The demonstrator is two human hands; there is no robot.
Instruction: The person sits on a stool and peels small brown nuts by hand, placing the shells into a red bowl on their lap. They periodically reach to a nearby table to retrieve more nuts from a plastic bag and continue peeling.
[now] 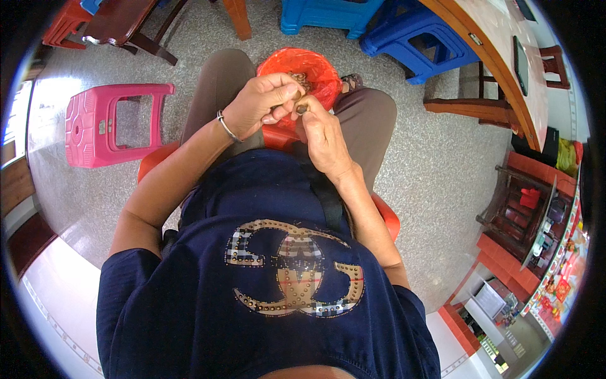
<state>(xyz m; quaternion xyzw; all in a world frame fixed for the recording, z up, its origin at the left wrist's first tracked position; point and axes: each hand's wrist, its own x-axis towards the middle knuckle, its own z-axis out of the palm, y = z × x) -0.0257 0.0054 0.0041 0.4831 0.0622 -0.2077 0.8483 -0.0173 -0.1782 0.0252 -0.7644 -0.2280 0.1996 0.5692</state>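
Note:
My left hand (258, 102), with a bangle at the wrist, pinches a small brown piece (297, 95), perhaps a nut or a dried fruit, between thumb and fingers. Close against it, my right hand (324, 135) grips a second small, dark brown piece (301, 109) by thumb and forefinger. Both hands are over the near side of a bin or bucket lined with a red plastic bag (326, 71), which stands between my knees. Inside the bag lie several brown bits (303, 81), partly covered by my left hand. Whether they are shells or whole pieces I cannot tell.
A pink plastic stool (87, 125) stands to the left. Blue plastic stools (331, 16) are ahead, beside a wooden-edged table (502, 57) at the upper right. A dark wooden bench (118, 21) is at the upper left. I sit on a red seat (388, 218).

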